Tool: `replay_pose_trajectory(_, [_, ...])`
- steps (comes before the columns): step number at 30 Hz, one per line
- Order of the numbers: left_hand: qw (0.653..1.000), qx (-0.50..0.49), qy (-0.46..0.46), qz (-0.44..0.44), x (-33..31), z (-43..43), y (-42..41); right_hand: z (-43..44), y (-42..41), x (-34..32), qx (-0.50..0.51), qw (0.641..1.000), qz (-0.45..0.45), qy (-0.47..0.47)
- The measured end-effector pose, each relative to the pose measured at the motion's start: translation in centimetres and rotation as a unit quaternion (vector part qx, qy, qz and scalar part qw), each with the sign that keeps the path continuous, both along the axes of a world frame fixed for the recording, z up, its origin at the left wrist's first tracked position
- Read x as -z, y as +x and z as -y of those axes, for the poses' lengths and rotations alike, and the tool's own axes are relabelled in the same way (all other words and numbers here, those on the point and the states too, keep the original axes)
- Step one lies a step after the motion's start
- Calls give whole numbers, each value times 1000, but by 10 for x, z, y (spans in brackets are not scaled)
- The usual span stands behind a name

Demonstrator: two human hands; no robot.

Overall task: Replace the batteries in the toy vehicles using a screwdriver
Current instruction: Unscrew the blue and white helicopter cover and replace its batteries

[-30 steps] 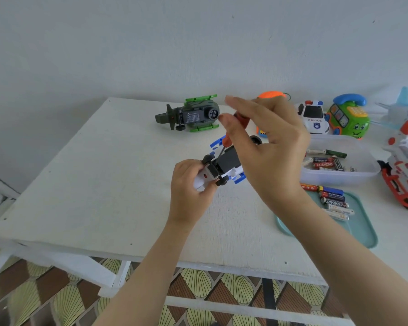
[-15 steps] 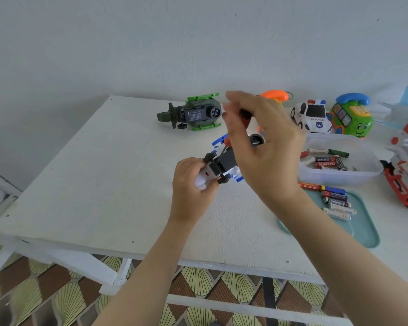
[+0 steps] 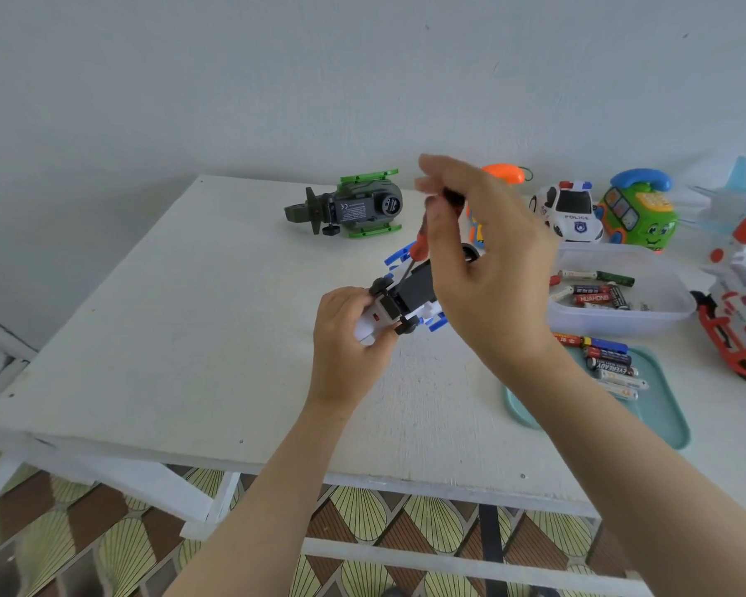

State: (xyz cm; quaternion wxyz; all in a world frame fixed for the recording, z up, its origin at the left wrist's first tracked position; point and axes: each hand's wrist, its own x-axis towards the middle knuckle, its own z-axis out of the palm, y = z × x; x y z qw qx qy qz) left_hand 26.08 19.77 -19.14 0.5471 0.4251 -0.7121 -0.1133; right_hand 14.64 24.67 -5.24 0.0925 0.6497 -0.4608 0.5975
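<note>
The left hand wraps its fingers round a white-and-blue toy car, underside up, above the bench. The right hand, fingers blurred, pinches a red-handled screwdriver against it. Right of those fingers, a clear plastic tub holds loose batteries; a teal tray holds a row more.

"POLICE" on hood of white police car. "HUAHONG" on red battery in clear container. "EVEREADY" on black battery on teal tray. "CE" mark on underside label of green toy vehicle.
</note>
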Motion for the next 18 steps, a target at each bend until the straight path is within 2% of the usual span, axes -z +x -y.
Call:
replay_pose_trajectory(3, [1000, 0, 0, 0, 0, 0, 0, -1, 0, 1, -36, 999, -4, 35])
replay_pose_trajectory(11, [1000, -5, 2, 6, -1, -1, -1, 1, -5, -2, 17, 998, 60, 13])
replay_pose_trajectory(15, [1000, -3, -2, 9, -2, -2, -1, 2, -10, -2, -66, 995, 20, 67])
replay_pose_trajectory(18, [1000, -2, -3, 5, -3, -3, -1, 4, -11, -4, -87, 994, 9, 65])
